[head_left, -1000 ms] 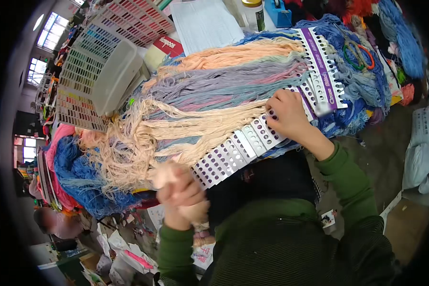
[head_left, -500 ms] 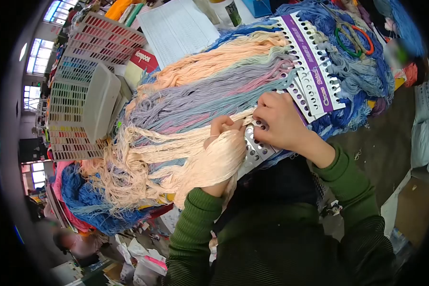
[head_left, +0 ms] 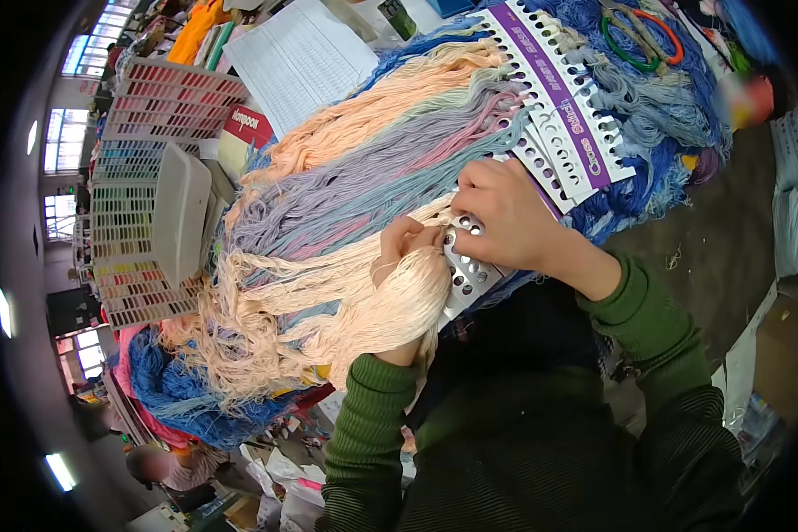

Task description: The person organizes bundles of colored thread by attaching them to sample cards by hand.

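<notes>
My left hand point(head_left: 401, 246) is closed around a thick hank of cream embroidery thread point(head_left: 410, 297), which hangs over the wrist. Beside it, my right hand point(head_left: 514, 213) has its fingers curled and pinched over the edge of a white thread card with punched holes point(head_left: 470, 282). Cream strands run up to the right fingertips, which partly hide them. The two hands nearly touch at the card's edge. Above them lie white and purple cross stitch cards point(head_left: 559, 97), with peach, lilac, pink and teal threads point(head_left: 328, 199) looped from their holes and spread leftward.
Blue thread point(head_left: 173, 390) is heaped at the lower left and along the right. Scissors with red and green handles point(head_left: 643, 40) lie at the top right. A printed sheet point(head_left: 306, 66), a red notebook point(head_left: 244, 129), a plastic tub point(head_left: 182, 213) and a colour rack point(head_left: 133, 191) stand beyond. A person point(head_left: 182, 465) is at lower left.
The view has shifted slightly, so the table and cards appear a little further left and up. Both hands stay together at the punched card, the left still holding the cream hank.
</notes>
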